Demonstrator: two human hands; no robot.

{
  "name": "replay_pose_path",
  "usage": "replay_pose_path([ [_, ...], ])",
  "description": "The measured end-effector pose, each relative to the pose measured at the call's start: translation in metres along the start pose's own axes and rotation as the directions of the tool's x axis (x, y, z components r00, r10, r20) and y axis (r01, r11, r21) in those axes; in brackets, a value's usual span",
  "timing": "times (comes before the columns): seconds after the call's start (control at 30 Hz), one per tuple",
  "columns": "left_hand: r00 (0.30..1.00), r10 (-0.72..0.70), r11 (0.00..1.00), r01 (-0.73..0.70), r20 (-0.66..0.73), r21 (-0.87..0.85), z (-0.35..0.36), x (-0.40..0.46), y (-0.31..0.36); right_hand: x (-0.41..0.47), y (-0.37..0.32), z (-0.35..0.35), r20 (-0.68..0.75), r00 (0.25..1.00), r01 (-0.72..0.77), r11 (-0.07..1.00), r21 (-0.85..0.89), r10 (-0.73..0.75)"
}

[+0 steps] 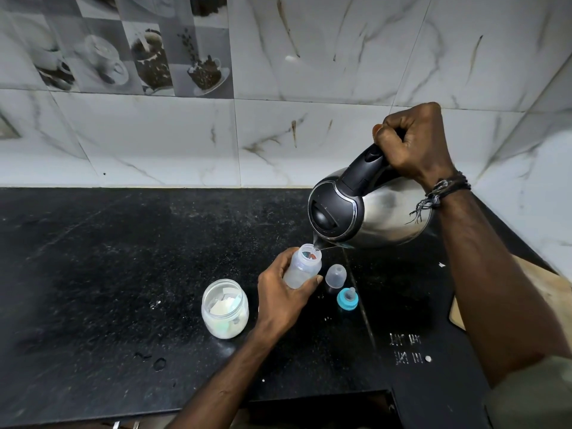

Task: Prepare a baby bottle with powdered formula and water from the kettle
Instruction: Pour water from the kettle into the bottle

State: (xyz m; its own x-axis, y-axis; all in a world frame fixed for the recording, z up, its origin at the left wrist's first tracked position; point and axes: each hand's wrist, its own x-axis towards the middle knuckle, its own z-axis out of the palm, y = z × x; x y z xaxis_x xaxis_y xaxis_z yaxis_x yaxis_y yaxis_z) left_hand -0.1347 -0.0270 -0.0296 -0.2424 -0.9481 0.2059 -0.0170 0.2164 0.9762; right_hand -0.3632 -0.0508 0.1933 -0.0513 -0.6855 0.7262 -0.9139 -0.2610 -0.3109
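Right hand [414, 147] fisted on tilted kettle [368, 212] handle, left hand [283, 297] wrapped around bottle [301, 267].

Your two forearms are bare, no sleeves to the elbow. Your right hand [414, 144] has a bundle of dark cord bracelets [448, 187] round the wrist w/ pale beads or knots, frayed loose threads trailing toward 8 o'clock. Your left hand [284, 292] is bare: no ring, watch or band visible. Pale olive cloth at 5 o'clock, frame edge, prob. your garment.
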Motion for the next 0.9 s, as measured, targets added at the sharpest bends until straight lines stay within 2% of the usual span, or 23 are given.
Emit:
replay_pose_path([
  [0.9, 1.0, -0.001, 1.0, 0.001, -0.007, 0.018, 0.0019, 0.0015, 0.0027, 0.0025, 0.0007, -0.0039, 0.007, 1.0, 0.02, 1.0, -0.01, -0.02],
])
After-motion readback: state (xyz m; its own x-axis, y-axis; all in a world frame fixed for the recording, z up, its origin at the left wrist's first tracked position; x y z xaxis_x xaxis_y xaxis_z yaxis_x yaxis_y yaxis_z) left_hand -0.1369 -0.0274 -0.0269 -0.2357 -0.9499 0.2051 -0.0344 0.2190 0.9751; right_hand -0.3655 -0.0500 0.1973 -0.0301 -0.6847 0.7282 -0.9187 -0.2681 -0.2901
